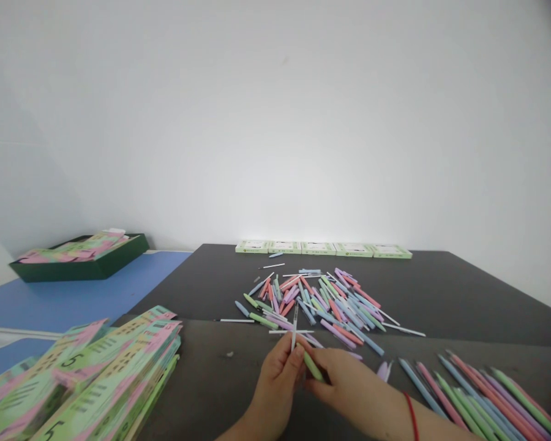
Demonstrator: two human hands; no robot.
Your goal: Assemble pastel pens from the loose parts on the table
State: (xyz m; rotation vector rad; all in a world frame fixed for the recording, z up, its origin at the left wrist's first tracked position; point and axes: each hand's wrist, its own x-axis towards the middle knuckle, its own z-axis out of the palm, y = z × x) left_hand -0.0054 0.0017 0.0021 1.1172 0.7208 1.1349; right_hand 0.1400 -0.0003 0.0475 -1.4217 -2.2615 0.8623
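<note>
My left hand pinches a thin white pen refill, which points up and away with its dark tip at the far end. Beside it, touching, my right hand has its fingers closed round a light green pen barrel that slants down to the right. The fingers hide where refill and barrel come together. Just past both hands lies a loose pile of pastel pen parts in pink, blue, purple and green, with white refills among them.
At right lies a row of pens. Several flat green boxes line the table's back edge. Stacked printed packets stand front left. Behind them, a dark green tray of packets sits on a blue surface. Purple caps lie by my right wrist.
</note>
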